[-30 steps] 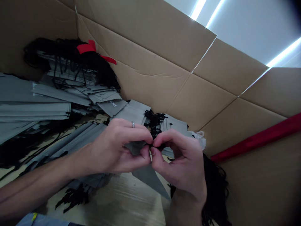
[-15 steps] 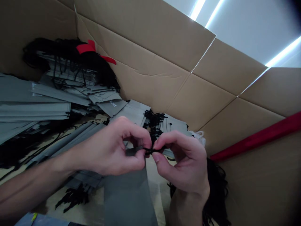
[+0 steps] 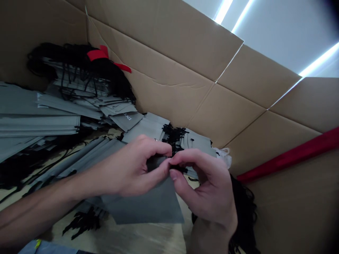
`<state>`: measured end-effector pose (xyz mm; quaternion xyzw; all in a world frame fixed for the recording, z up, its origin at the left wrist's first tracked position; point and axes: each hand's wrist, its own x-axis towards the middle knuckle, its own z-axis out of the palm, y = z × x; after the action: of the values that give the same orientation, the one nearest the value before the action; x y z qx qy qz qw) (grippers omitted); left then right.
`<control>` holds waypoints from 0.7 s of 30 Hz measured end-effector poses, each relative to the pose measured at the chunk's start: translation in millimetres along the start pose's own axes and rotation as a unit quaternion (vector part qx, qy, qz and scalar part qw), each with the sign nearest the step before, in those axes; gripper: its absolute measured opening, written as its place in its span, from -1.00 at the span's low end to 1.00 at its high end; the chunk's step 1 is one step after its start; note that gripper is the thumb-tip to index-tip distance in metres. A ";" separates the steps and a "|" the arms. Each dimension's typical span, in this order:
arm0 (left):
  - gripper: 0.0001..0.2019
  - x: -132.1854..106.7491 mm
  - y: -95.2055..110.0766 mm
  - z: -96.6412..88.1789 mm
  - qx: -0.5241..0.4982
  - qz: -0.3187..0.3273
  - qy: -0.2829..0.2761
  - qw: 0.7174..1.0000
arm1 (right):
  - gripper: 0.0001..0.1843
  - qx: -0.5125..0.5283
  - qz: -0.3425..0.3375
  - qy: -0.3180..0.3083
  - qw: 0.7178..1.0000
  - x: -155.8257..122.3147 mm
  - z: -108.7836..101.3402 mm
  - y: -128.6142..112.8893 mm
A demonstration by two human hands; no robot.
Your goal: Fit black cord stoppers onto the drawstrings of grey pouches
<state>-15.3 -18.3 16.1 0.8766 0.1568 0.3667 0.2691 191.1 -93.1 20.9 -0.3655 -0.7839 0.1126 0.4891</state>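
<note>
Cord (image 3: 182,168) is pinched in the right hand (image 3: 209,187); a grey pouch (image 3: 150,209) is clamped in the left hand (image 3: 132,169), its upper edge largely hidden.

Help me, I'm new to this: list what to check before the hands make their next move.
1. Right hand pinching the black cord: ok, between thumb and forefinger.
2. Left hand at the gray piece's upper part: ok.
3. Firmness of the left grip: cannot tell.
4. Black cord in full view: not ok, fingers cover part.
5. Red strip clear of both hands: ok.
</note>
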 end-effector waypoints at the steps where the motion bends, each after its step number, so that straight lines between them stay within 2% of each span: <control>1: -0.73 -0.1 -0.5 0.8 0.008 -0.010 -0.011 1.000 | -0.76 -0.008 -0.008 -0.013 1.000 1.1 -1.2 1.0; 4: -0.77 -0.1 -1.7 3.2 0.027 -0.024 -0.054 0.998 | -0.81 -0.031 -0.014 -0.040 0.999 3.7 -2.6 3.4; 7: -0.73 -0.2 -3.4 6.1 0.012 -0.025 -0.085 0.996 | -0.78 -0.042 0.005 -0.034 0.999 4.3 0.2 4.9; 9: -0.72 -0.4 -5.3 8.5 0.013 -0.036 -0.086 0.996 | -0.78 -0.042 0.021 -0.021 0.999 3.8 3.4 5.6; 12: -0.69 -0.6 -8.3 12.1 0.053 -0.019 -0.054 0.997 | -0.76 -0.023 0.038 0.014 0.999 2.5 8.0 6.0; 16: -0.69 0.0 -5.1 11.8 0.070 0.064 0.002 0.996 | -0.72 0.037 0.047 0.051 0.997 1.6 12.4 4.4; 19: -0.67 0.1 1.7 8.1 0.035 0.103 0.020 0.994 | -0.73 0.108 0.050 0.052 0.992 1.8 13.9 3.8; 21: -0.67 -0.4 3.6 6.4 0.042 0.108 0.029 0.993 | -0.75 0.136 0.058 0.035 0.988 2.1 13.3 4.3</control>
<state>-10.7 -23.6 14.2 0.8879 0.0839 0.4123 0.1862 181.2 -86.2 13.5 -0.3446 -0.7210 0.2332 0.5542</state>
